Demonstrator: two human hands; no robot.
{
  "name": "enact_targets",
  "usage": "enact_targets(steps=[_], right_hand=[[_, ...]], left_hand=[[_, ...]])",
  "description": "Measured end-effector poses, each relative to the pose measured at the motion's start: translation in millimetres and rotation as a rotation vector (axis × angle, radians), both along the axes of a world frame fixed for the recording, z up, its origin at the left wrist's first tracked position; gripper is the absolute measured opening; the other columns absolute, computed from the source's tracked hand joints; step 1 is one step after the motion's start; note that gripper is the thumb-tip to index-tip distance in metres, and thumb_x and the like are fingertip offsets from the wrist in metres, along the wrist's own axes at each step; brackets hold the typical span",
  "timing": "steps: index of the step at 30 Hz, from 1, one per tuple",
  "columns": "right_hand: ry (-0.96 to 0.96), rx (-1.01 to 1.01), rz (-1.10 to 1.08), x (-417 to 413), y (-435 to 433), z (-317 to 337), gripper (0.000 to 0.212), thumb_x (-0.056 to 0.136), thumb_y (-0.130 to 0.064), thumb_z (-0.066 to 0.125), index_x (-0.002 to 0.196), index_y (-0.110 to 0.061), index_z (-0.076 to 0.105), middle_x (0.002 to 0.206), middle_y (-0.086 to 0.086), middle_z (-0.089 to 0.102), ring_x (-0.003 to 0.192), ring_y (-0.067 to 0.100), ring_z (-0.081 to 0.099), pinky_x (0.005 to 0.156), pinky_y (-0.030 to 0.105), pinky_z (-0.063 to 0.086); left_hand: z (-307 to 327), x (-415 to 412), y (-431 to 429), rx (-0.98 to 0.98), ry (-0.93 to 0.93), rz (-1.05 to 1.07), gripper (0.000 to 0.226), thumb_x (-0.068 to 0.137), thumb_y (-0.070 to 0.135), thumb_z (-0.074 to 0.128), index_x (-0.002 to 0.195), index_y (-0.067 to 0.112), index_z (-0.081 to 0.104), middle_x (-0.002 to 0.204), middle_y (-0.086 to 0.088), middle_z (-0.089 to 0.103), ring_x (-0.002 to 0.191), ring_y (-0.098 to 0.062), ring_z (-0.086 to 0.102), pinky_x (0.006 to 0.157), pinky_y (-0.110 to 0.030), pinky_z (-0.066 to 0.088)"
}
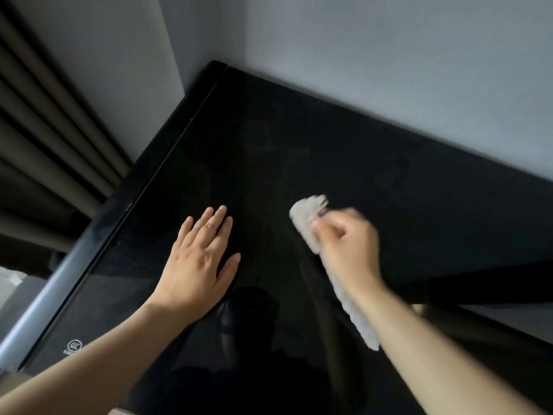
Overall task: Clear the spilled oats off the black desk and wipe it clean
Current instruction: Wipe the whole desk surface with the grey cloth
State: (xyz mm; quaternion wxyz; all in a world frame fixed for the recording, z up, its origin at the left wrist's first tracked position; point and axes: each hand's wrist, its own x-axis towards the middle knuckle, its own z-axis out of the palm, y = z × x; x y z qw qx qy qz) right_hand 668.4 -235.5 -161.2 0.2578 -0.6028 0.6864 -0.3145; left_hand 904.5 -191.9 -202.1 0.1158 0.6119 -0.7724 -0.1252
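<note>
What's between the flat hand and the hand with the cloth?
Nothing: in the head view only bare glossy desk lies between the left hand and the right hand gripping the cloth.

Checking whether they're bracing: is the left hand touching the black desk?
Touching. The head view shows the left hand lying flat, fingers straight, palm down on the black desk.

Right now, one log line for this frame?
phase: wipe | left hand: flat on black desk | right hand: grips cloth, cloth on desk
</note>
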Motion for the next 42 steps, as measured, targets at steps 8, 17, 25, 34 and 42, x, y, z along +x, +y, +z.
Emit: enact_targets(steps=[8,17,25,34,42], right_hand=[[0.341,-0.05,-0.192,16.2,-42.8,-20.6,0.016,0.093,-0.024,0.056,0.083,-0.018,0.066,0.1,-0.002,0.056,0.088,0.019,0.057,0.067,0.025,0.033],[0.022,0.057,0.071,31.8,41.3,-0.2,0.032,0.081,-0.013,0.064,0.053,-0.022,0.052,0.077,-0.008,0.055,0.063,0.011,0.053,0.054,0.023,0.039],[0.357,-0.061,-0.311,30.3,-14.6,-26.7,0.017,0.092,-0.025,0.056,0.082,-0.016,0.066,0.096,0.003,0.059,0.087,0.025,0.057,0.066,0.028,0.034],[-0.006,0.15,0.085,51.4,87.9,2.2,0.025,0.082,-0.02,0.063,0.058,-0.019,0.056,0.078,-0.007,0.055,0.066,0.009,0.056,0.057,0.027,0.044],[0.257,-0.005,-0.275,16.0,-10.3,-8.7,0.038,0.093,-0.025,0.054,0.058,-0.018,0.04,0.087,-0.002,0.051,0.07,0.016,0.049,0.063,0.027,0.03]], left_hand=[[-4.2,14.6,7.3,-0.052,0.018,0.043,0.064,0.094,0.043,0.036,0.142,0.001,0.041,0.154,-0.013,0.03,0.146,-0.026,0.021,0.12,-0.039,0.009],[-6.5,18.0,13.2,-0.04,0.011,0.065,0.061,0.095,0.04,0.034,0.144,0.004,0.039,0.156,-0.012,0.027,0.147,-0.024,0.016,0.121,-0.04,0.009],[-4.2,17.3,9.7,-0.063,0.018,0.058,0.062,0.094,0.04,0.034,0.144,0.003,0.039,0.155,-0.013,0.028,0.147,-0.026,0.018,0.12,-0.042,0.011],[-5.3,14.3,12.0,-0.05,-0.005,0.062,0.063,0.094,0.041,0.033,0.144,0.003,0.038,0.155,-0.013,0.028,0.147,-0.026,0.017,0.12,-0.043,0.012],[-4.5,15.8,8.1,-0.066,0.017,0.057,0.064,0.094,0.041,0.031,0.145,0.003,0.037,0.155,-0.013,0.027,0.147,-0.027,0.017,0.12,-0.043,0.012]])
